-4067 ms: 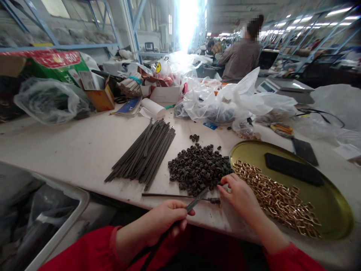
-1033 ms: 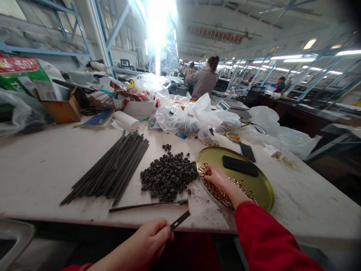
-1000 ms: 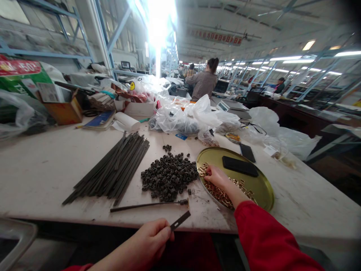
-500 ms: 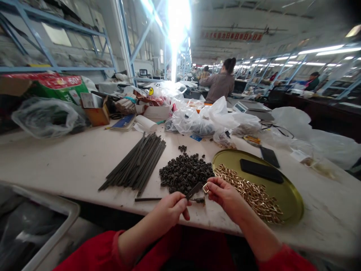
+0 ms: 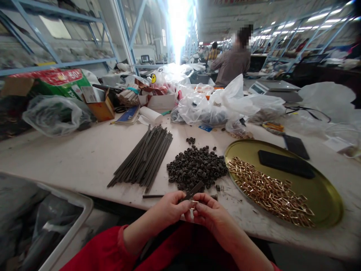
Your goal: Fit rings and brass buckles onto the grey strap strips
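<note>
Pinched in my left hand [image 5: 169,207] is a short dark strap [image 5: 195,189], its free end pointing up and to the right. My right hand [image 5: 212,213] is closed on a small gold buckle [image 5: 194,202], which meets the strap between both sets of fingertips. How far the strap passes through the buckle is hidden by my fingers. Just beyond the hands lies a heap of small dark loops [image 5: 197,165]. Long dark strips [image 5: 142,160] are stacked to the left of the heap. One single strip [image 5: 152,196] lies near the table edge, partly behind my left hand.
To the right, a gold-coloured oval tray [image 5: 328,205] holds many gold buckles [image 5: 270,192] and a black flat object [image 5: 284,164]. Plastic bags [image 5: 211,109] and an open box [image 5: 162,101] crowd the back. A white bin [image 5: 87,205] stands lower left. A person [image 5: 232,64] is farther off.
My right hand has brought the gold buckle leftward to the strap, and the two hands now meet. The camera view has shifted, so the table items appear farther right.
</note>
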`<action>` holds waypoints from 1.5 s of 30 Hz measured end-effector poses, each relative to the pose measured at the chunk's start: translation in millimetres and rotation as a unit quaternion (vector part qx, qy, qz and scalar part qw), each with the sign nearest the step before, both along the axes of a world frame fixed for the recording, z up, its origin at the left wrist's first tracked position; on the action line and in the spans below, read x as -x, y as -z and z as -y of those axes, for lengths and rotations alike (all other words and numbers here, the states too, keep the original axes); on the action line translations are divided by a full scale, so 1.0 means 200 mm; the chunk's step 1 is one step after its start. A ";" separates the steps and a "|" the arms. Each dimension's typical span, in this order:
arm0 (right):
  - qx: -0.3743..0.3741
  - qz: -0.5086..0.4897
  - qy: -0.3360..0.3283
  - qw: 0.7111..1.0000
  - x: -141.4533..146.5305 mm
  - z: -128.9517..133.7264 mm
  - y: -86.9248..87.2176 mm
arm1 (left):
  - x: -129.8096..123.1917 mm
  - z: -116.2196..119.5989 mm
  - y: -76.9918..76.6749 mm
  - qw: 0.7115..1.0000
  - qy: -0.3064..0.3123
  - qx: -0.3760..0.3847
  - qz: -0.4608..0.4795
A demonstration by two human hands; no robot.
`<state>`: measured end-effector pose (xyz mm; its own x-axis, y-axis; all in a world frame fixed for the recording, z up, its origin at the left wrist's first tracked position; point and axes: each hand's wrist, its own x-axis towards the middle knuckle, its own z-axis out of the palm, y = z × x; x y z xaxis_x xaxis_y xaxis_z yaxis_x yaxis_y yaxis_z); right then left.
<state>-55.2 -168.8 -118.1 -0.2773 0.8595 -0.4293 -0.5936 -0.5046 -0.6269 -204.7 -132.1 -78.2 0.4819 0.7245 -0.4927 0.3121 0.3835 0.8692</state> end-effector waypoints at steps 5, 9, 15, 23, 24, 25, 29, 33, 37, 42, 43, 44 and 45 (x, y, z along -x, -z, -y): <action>0.014 -0.026 0.000 1.000 0.02 0.02 0.03 | 0.01 0.00 0.06 1.000 0.013 -0.016 -0.018; -0.034 0.047 0.024 0.998 0.06 0.05 0.05 | 0.03 0.01 0.13 0.994 -0.006 -0.071 -0.079; -0.073 0.108 0.072 0.989 0.10 0.07 0.08 | 0.03 0.03 0.14 0.991 -0.038 -0.096 -0.087; 0.019 0.035 0.121 0.992 0.10 0.08 0.10 | 0.02 0.10 0.09 0.994 -0.021 -0.108 -0.024; 0.024 0.027 0.127 0.991 0.10 0.09 0.09 | 0.02 0.10 0.09 0.992 -0.027 -0.121 -0.031; 0.022 0.022 0.128 0.991 0.11 0.09 0.07 | 0.03 0.11 0.09 0.990 -0.036 -0.134 -0.038; -0.014 0.010 0.116 0.993 0.14 0.12 0.03 | 0.03 0.14 0.10 0.981 -0.058 -0.172 -0.063; -0.011 0.022 0.109 0.994 0.14 0.15 0.04 | 0.04 0.18 0.09 0.977 -0.051 -0.190 -0.087; -0.020 0.041 0.118 0.992 0.14 0.17 0.08 | 0.04 0.20 0.06 0.973 -0.044 -0.198 -0.112; -0.021 0.045 0.115 0.992 0.16 0.18 0.08 | 0.04 0.21 0.06 0.975 -0.041 -0.191 -0.108; -0.026 0.052 0.115 0.992 0.16 0.18 0.08 | 0.04 0.21 0.06 0.975 -0.037 -0.190 -0.105; -0.029 0.059 0.115 0.991 0.16 0.18 0.08 | 0.05 0.22 0.07 0.976 -0.030 -0.192 -0.099; -0.030 0.065 0.117 0.991 0.15 0.18 0.08 | 0.05 0.22 0.07 0.977 -0.020 -0.191 -0.089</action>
<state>-85.5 -205.3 -135.0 -0.0126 0.9188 -0.3946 -0.6024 -0.3220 -0.7304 -215.1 -175.5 -91.7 0.3810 0.8883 -0.2566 0.4627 0.0571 0.8847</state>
